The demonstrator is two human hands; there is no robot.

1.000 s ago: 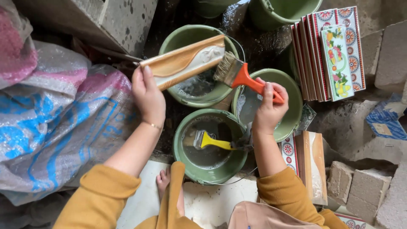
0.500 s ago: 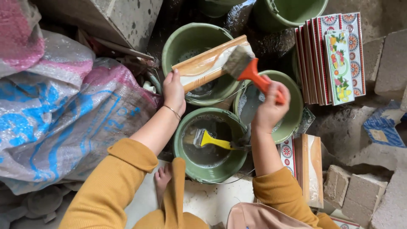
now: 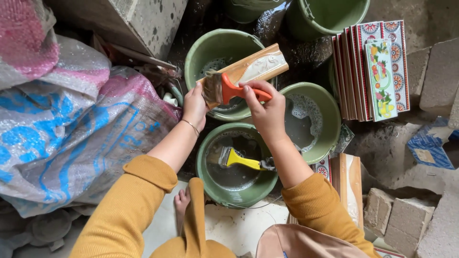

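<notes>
The red-handled paintbrush [image 3: 228,90] has swept from the far right end of the long tan-and-white moulded ceramic tile [image 3: 253,67] to its near left end, a pass along its glazed face while it is held slanted over the rear green plastic bucket [image 3: 210,48]. The left hand [image 3: 195,106] pinches the tile's lower end from beneath, wrist bent upward; the right hand [image 3: 266,111] is closed around the brush handle, bristles pressed against the tile beside the left fingers. A yellow-handled brush [image 3: 239,158] lies in the nearest green bucket [image 3: 239,191].
</notes>
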